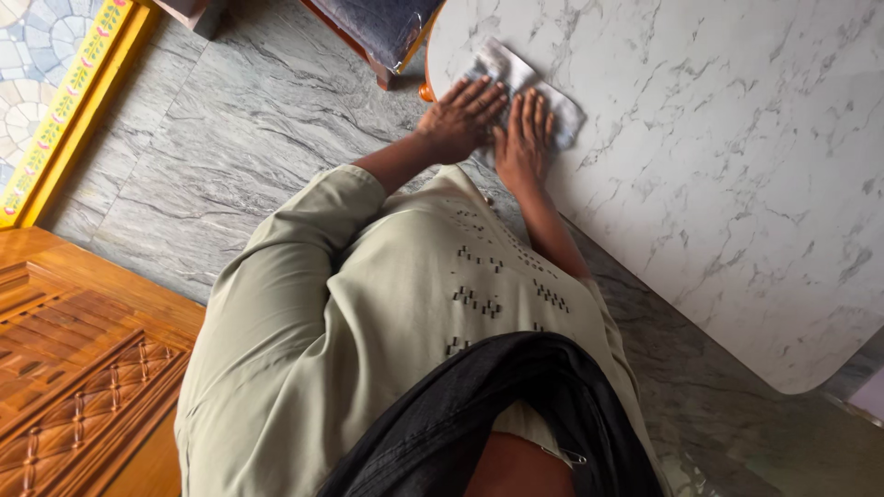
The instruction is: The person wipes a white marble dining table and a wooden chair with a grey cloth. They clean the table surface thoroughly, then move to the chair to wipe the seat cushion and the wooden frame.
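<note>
Both the left hand [458,120] and the right hand [525,140] press flat, fingers together, on a grey-white cloth [516,78] at the marble tabletop's [718,184] near corner; the slab beyond the fingertips looks unwiped.

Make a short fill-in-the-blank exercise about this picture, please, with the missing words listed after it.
1. Both hands, the left hand and the right hand, press flat on a ____.
2. The cloth lies on a white ____-patterned table.
3. The person's sleeve is pale ____.
4. The floor is made of grey ____.

Missing words: cloth; marble; green; stone
</note>
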